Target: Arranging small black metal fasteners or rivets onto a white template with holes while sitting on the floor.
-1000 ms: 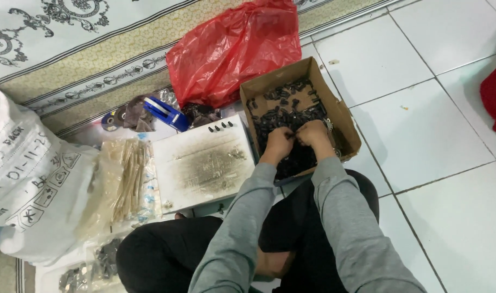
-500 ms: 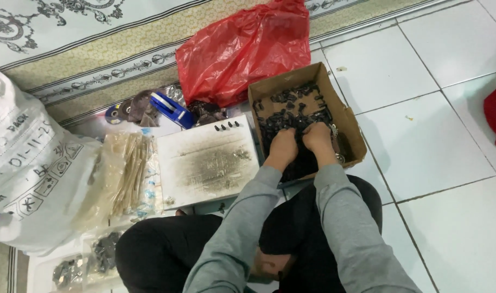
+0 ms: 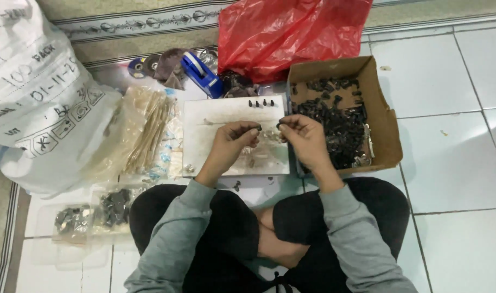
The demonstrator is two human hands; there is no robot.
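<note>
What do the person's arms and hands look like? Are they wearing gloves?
No gloves: the left hand and the right hand are both bare, with no rings or watch that I can see. Both arms wear long grey sleeves of soft knit cloth, plain and unmarked, ending in snug cuffs at the wrists.

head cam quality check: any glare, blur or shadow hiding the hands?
Head view: even, soft light, no hard shadows; mild sheen on the red plastic bag; left hand and right hand fairly sharp, though the tiny dark pieces in their fingertips are too small to resolve.
</note>
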